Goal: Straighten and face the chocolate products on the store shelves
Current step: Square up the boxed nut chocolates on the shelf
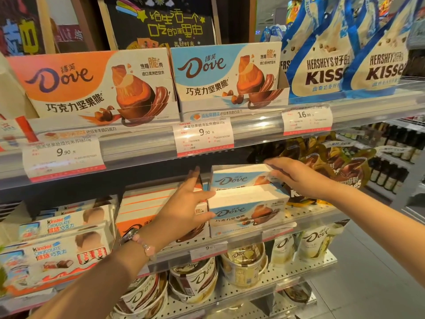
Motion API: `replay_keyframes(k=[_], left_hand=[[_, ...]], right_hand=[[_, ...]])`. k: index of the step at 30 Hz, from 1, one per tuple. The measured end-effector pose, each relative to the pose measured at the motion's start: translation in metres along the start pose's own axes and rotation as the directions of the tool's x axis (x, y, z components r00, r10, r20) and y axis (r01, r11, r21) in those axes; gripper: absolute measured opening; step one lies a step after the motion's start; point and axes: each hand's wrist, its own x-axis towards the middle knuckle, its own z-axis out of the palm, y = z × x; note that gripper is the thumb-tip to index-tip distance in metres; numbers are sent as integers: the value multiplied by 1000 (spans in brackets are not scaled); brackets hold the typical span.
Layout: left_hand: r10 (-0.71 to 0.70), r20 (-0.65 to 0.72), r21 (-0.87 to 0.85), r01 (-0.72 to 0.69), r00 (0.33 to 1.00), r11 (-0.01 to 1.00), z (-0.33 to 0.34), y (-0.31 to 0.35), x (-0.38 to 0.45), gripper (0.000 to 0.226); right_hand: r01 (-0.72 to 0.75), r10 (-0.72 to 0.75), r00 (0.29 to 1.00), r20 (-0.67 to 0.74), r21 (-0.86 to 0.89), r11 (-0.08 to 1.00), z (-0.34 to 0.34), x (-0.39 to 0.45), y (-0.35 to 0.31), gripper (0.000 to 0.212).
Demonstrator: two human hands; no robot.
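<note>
Hands [184,203] partly hide stacked blue Dove boxes [248,212].

A chalkboard sign [161,21] with bright writing stands far behind the shelving. To the right, grey floor [368,261] runs toward another rack of dark bottles [388,157].

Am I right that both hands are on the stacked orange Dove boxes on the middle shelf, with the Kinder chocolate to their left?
Not quite: in the head view the left hand and right hand flank the stacked blue Dove boxes, not orange ones. The Kinder chocolate is indeed to their left.
</note>
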Motion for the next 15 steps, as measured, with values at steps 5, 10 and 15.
replay_keyframes(k=[5, 10, 15], left_hand=[[82, -92, -93, -90, 992, 992, -1, 5, -2, 52], [34, -53, -181, -43, 998, 983, -2, 1, 1, 100], [24, 0, -47, -24, 1000, 999, -1, -1, 5, 83]], right_hand=[[56, -56, 998, 33, 8, 998, 5, 7, -3, 38], [73, -73, 995, 70, -1, 997, 8, 10, -4, 38], [102, -102, 995, 16, 22, 995, 13, 13, -9, 30]])
